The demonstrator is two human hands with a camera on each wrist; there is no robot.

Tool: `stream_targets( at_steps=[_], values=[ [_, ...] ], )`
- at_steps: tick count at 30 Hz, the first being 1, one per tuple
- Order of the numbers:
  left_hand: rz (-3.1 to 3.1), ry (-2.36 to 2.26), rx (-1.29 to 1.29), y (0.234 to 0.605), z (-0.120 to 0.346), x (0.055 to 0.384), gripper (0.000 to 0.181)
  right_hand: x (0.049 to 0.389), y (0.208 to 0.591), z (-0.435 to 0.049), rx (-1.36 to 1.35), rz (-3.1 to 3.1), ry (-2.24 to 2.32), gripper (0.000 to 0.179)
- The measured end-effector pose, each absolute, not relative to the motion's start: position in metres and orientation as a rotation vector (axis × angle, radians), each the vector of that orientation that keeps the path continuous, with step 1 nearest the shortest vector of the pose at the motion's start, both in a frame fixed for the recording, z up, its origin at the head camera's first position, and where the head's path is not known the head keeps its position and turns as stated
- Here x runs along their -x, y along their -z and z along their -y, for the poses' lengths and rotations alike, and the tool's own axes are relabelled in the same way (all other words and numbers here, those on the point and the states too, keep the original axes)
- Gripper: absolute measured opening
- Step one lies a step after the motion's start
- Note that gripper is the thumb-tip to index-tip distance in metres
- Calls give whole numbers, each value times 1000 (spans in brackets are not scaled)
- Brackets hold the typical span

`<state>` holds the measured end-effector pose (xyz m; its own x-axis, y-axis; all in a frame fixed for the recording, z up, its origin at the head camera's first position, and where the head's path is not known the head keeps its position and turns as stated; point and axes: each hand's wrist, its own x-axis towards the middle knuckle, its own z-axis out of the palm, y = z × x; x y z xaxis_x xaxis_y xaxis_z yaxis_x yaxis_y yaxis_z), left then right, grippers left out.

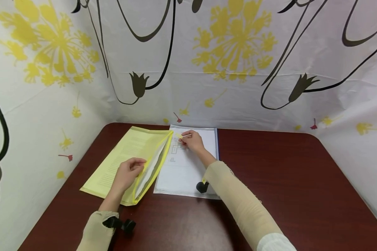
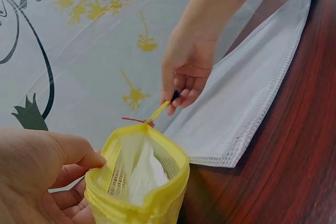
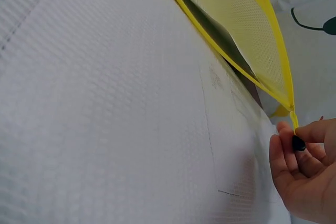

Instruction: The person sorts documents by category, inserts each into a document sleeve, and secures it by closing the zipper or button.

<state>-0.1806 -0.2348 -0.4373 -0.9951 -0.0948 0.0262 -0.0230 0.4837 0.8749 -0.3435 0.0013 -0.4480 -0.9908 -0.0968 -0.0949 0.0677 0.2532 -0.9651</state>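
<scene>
A yellow mesh zipper pouch lies on the left of the table, with its long right side gaping and paper showing inside. My left hand pinches the pouch's upper edge about midway along that opening. At the far end of the opening, my right hand pinches a short yellow zipper tail with a small black piece on it. This tail is drawn out straight from the pouch's corner. Under the right hand lies a white mesh pouch, with printed lines showing through it.
The dark red wooden table extends to the right of both pouches. A white cloth with yellow flowers and dark stems hangs behind the table and along its sides. Black wrist cameras sit on both sleeves.
</scene>
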Motion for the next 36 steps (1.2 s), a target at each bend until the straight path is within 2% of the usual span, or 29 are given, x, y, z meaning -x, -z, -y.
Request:
stream_targets(
  at_steps=[24,29,36],
  values=[
    [2820,1368,-79,453,192,202,16,349,449,-3,-63,-2523,1731,18],
    [2945,1265,-16,452,188,203,17,352,454,-5,-63,-2520,1722,19],
    [3168,1138,164,431,188,213,18,353,456,-6,-54,-2516,1748,18]
  ],
)
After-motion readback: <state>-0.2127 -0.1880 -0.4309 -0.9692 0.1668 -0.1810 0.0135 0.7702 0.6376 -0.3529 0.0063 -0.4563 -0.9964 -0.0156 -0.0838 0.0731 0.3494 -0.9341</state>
